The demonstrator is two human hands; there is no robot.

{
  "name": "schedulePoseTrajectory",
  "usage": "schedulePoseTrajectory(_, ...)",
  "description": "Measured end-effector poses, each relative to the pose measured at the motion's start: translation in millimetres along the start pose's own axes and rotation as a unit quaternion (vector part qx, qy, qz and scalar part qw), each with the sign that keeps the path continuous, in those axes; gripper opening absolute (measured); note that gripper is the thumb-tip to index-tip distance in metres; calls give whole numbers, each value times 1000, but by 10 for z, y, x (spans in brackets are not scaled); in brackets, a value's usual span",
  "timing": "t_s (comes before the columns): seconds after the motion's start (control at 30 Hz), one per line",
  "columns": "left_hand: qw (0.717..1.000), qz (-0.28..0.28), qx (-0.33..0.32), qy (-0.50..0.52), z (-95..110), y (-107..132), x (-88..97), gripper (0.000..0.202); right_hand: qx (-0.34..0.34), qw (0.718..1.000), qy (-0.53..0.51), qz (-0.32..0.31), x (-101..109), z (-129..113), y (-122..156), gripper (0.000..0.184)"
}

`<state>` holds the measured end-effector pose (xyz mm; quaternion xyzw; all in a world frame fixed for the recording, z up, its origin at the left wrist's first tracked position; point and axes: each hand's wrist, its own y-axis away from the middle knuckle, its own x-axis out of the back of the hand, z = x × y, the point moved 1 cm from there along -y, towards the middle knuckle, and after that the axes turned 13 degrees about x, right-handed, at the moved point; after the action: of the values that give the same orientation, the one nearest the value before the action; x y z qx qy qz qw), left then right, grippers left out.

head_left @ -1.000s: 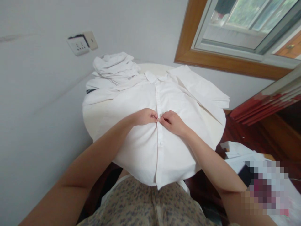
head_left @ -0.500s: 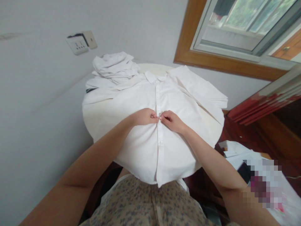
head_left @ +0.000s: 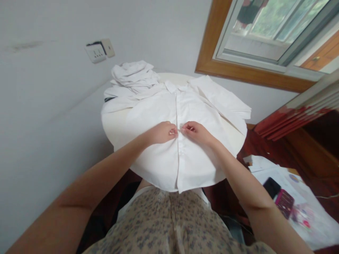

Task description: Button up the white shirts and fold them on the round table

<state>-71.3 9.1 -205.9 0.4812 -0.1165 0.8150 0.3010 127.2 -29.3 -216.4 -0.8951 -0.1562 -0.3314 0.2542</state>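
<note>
A white button-up shirt lies front up on a round cream table, collar toward the wall and hem hanging over the near edge. At the middle of its button placket, my left hand pinches the shirt's front edge with closed fingers. Just across the placket, my right hand is also closed in a pinch on the shirt front. The fingertips nearly meet; any button between them is too small to make out. Below the hands the two front panels lie side by side along the placket.
A pile of white folded clothes sits at the table's back left, by the wall. At lower right, a covered surface bears a black phone and a dark pink item. A red and white curtain hangs at right.
The view has shifted slightly. Both hands stay at the placket, still pinching; the right fingers have shifted a little, and the hem sits higher in view.
</note>
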Motion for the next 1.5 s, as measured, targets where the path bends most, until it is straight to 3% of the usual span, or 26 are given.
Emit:
schedulePoseTrajectory(0.1, 997, 51, -57, -9, 88, 381, -92, 24, -11, 1000, 15, -2, -16, -283, 245, 13)
schedulePoseTrajectory(0.2, 996, 71, -52, 0, 136, 635, -215, 24, -46, 999, 12, -10, -131, -510, 449, 14)
schedulePoseTrajectory(0.33, 994, 108, -25, -9, 201, 772, -351, 21, -65, 996, 64, 17, -313, -653, 585, 10)
schedulePoseTrajectory(0.5, 989, 143, 5, -37, 297, 876, -450, 26, -63, 988, 134, 49, -438, -727, 641, 25)
schedulePoseTrajectory(0.77, 986, 164, -13, -33, 256, 913, -575, 31, -165, 965, 202, 0, -504, -852, 624, 38)
schedulePoseTrajectory(0.97, 977, 207, -11, -47, 247, 930, -672, 29, -215, 944, 249, 13, -564, -1007, 607, 33)
schedulePoseTrajectory(1.23, 975, 217, -12, -52, 241, 957, -699, 32, -180, 955, 233, 28, -467, -838, 677, 13)
schedulePoseTrajectory(1.5, 979, 201, 27, -32, 347, 883, -668, 23, -143, 981, 94, 92, -386, -720, 789, 7)
